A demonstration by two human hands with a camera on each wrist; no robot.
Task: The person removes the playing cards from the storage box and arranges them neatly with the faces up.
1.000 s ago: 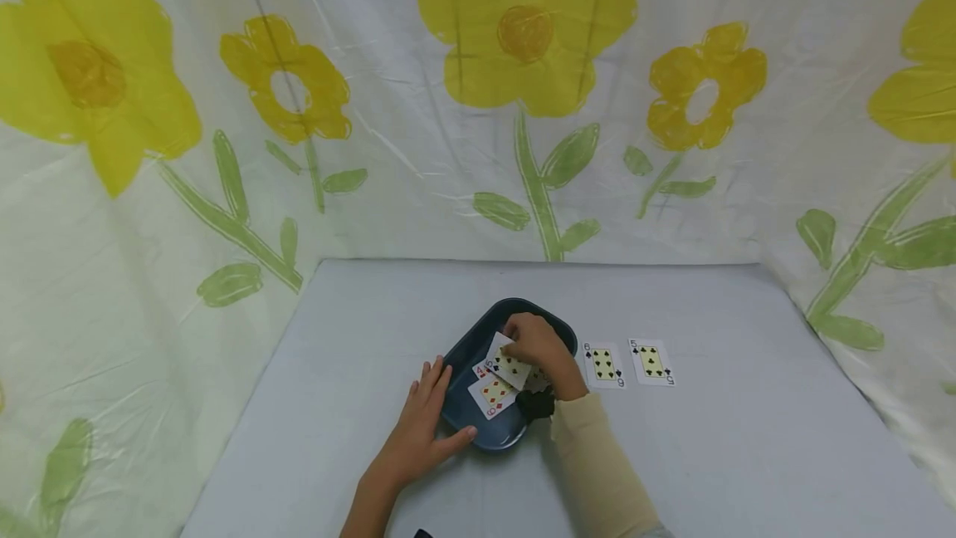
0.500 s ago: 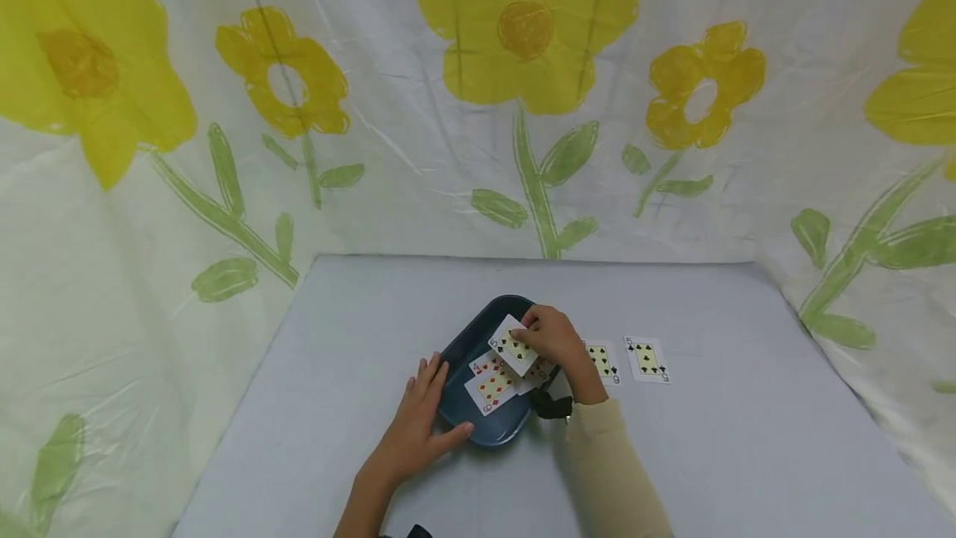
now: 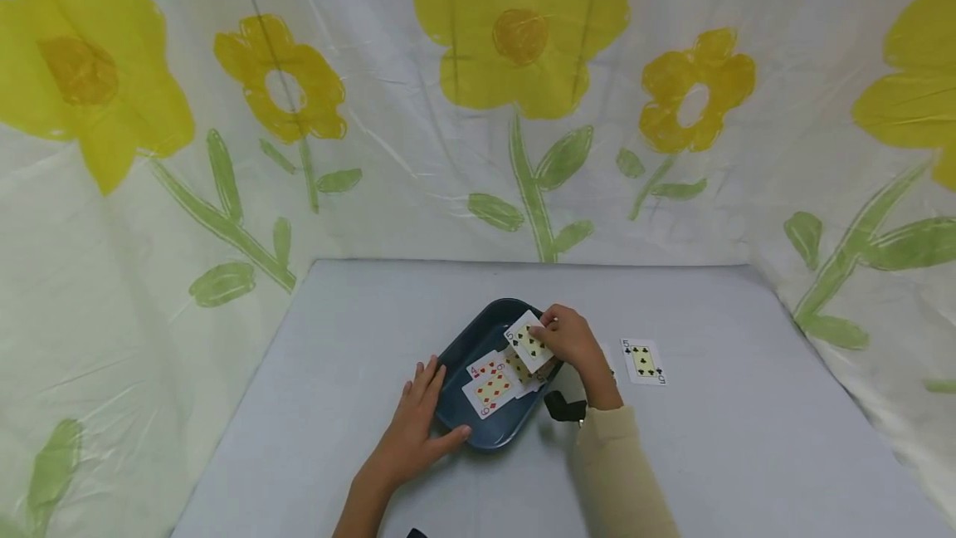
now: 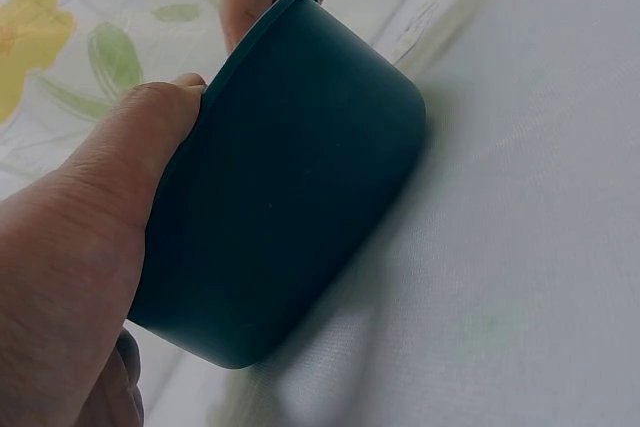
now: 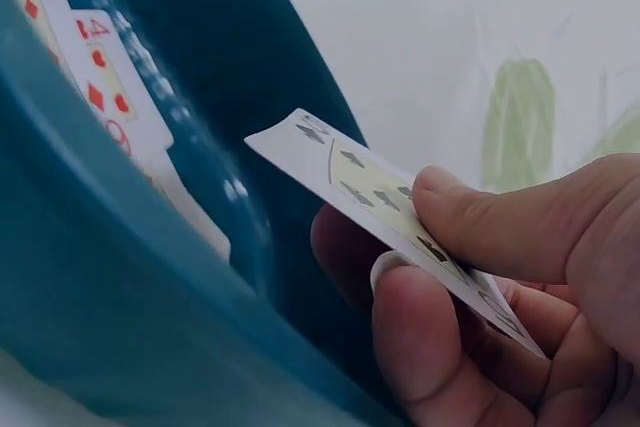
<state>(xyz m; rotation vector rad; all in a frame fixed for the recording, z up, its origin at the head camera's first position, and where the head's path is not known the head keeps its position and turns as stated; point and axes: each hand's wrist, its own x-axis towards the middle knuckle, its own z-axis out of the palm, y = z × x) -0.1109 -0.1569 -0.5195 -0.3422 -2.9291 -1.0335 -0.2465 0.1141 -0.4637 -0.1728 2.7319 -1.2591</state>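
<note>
Head view puts the five of spades (image 3: 527, 339) above the dark blue tray (image 3: 499, 432), toward one o'clock, pinched in the right hand (image 3: 569, 337). Beneath, toward six o'clock, lie the six of diamonds (image 3: 491, 391) and four of hearts (image 3: 482, 365). At eight o'clock the left hand (image 3: 409, 430) braces the tray, fingers straight; at three, the five of clubs (image 3: 643, 362) lies on the tabletop (image 3: 717, 447). Judged step: lifting a card out; next calls for clearing the rim, pinch kept.

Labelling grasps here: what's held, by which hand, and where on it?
Right hand holds a black-pip five card by one long side, thumb on its face, fingers underneath. Left hand rests against the tray.
</note>
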